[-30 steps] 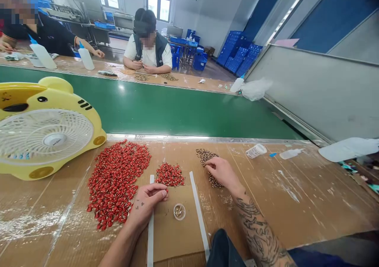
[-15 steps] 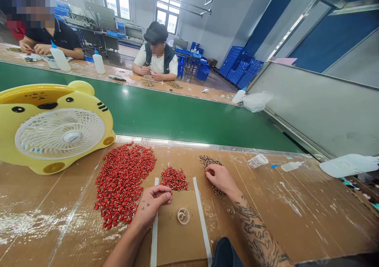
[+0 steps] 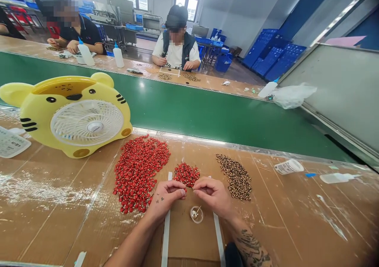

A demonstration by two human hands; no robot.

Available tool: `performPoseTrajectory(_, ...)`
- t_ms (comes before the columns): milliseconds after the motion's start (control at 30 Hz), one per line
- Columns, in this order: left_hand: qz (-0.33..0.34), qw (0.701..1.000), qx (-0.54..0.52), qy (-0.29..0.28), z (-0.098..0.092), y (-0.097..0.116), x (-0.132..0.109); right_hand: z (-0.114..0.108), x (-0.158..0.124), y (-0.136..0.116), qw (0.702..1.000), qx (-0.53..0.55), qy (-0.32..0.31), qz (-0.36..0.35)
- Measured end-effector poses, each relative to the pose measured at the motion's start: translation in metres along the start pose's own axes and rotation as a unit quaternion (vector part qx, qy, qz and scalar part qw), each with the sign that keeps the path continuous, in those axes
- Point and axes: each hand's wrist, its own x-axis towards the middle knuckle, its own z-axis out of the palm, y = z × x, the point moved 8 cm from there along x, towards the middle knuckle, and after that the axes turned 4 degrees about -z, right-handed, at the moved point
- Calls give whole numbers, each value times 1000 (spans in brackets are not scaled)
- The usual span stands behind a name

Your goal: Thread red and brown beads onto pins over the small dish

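Holds the left hand (image 3: 166, 196) low over the cardboard sheet (image 3: 183, 239), thumb and forefinger pinched tight together, with whatever sits between them too small to make out. Holds the right hand (image 3: 214, 196) close against it, fingers likewise pressed closed, so that the fingertips of both all but meet just in front of the small red pile (image 3: 186, 174). Works directly above a small clear cup (image 3: 196, 214) with a thin stick leaning in it, set on the sheet between two white strips (image 3: 166, 227). Has the large red pile (image 3: 139, 172) spread just left of the left hand and a brown pile (image 3: 235, 176) just beyond the right hand, both on the worktable (image 3: 59, 204). Faces a yellow tiger-shaped fan (image 3: 74, 113) standing at the far left of the table, near the large red pile. Finds, farther right on the table, a white bottle (image 3: 288, 166) lying on its side and a small dropper bottle (image 3: 337, 177), also flat, well apart from both hands. Looks across a green conveyor belt (image 3: 207, 113) to a second bench, where a co-worker (image 3: 177, 47) in a dark cap sits with hands near two small brown heaps, and another person (image 3: 79, 32) sits farther left behind two upright squeeze bottles (image 3: 85, 53).
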Motion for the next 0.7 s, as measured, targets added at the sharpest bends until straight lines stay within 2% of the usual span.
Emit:
performPoseTrajectory(267,14,1000,23,-2,2,5,-1,9,2,0,999,-18,-25,-12)
performPoseTrajectory(500,4,999,44,6,4,7,-4,15,0,-7,994,-97,-45,2)
performPoseTrajectory(700,16,998,65,13,3,8,-4,17,-3,-16,988,-142,-51,-36)
